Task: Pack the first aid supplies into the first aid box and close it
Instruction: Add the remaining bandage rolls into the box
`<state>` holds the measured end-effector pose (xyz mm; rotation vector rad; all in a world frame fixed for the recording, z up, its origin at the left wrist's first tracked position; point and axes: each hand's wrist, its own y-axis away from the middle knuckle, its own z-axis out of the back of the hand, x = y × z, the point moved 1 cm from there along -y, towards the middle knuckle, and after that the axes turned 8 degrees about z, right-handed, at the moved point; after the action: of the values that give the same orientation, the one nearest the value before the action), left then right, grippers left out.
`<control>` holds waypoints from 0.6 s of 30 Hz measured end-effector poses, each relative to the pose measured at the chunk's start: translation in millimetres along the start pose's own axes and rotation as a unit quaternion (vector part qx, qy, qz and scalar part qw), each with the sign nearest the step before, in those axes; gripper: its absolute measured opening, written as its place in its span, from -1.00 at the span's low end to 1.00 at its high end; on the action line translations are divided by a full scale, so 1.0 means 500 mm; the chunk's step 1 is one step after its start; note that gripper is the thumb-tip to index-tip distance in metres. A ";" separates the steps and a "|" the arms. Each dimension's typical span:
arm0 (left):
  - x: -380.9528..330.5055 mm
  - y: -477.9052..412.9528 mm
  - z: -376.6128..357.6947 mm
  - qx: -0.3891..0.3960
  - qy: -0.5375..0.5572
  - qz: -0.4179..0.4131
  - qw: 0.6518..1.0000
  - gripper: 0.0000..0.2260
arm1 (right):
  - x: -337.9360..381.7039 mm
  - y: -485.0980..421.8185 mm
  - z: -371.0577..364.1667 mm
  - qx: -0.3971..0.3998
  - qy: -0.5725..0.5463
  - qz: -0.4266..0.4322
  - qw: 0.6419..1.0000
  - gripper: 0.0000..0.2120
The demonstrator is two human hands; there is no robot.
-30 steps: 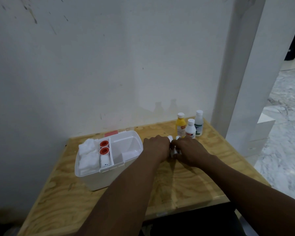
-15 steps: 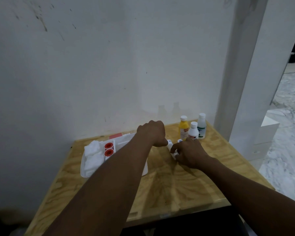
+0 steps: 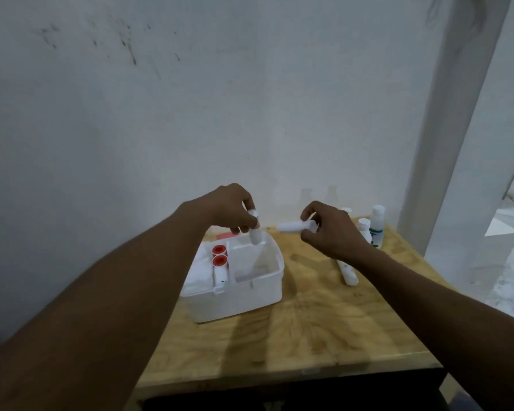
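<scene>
The white first aid box (image 3: 238,301) stands open on the wooden table (image 3: 309,330). Its left part holds white gauze (image 3: 199,268) and two red-capped rolls (image 3: 219,255). My left hand (image 3: 230,207) grips a white roll (image 3: 255,232) upright, just above the box's large right compartment. My right hand (image 3: 327,229) holds a second white roll (image 3: 293,226) lying level in the air, to the right of the box's far corner. A third white roll (image 3: 347,272) lies on the table under my right wrist.
Small bottles (image 3: 376,226) stand at the table's far right corner, partly hidden by my right hand. A red piece (image 3: 224,235) shows behind the box. The wall is close behind the table, and a white pillar (image 3: 457,143) rises at the right.
Both hands rose off the table, each with a white roll. My left hand moved left over the box's right compartment; my right hand lifted its roll beside the box.
</scene>
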<state>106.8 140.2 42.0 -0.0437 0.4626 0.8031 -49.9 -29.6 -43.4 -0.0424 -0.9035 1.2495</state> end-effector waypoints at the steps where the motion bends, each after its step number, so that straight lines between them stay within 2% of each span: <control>1: 0.013 0.003 -0.002 0.002 -0.006 0.003 1.000 -0.78 | 0.019 -0.007 -0.003 0.003 -0.007 0.009 1.000 -0.79; 5: 0.049 0.016 -0.024 0.013 -0.049 0.011 0.999 -0.78 | 0.089 -0.022 -0.028 0.054 0.014 0.051 0.997 -0.77; 11: 0.072 0.032 -0.063 0.044 -0.114 0.011 0.992 -0.71 | 0.127 -0.012 -0.092 0.180 0.095 0.045 0.978 -0.71; 18: 0.088 0.045 -0.098 0.065 -0.145 0.014 0.987 -0.65 | 0.138 -0.002 -0.124 0.237 0.131 0.043 0.962 -0.68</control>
<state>98.7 176.0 -17.2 0.1998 0.2396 0.7900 -9.5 54.1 -45.4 0.1325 -0.3619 1.4739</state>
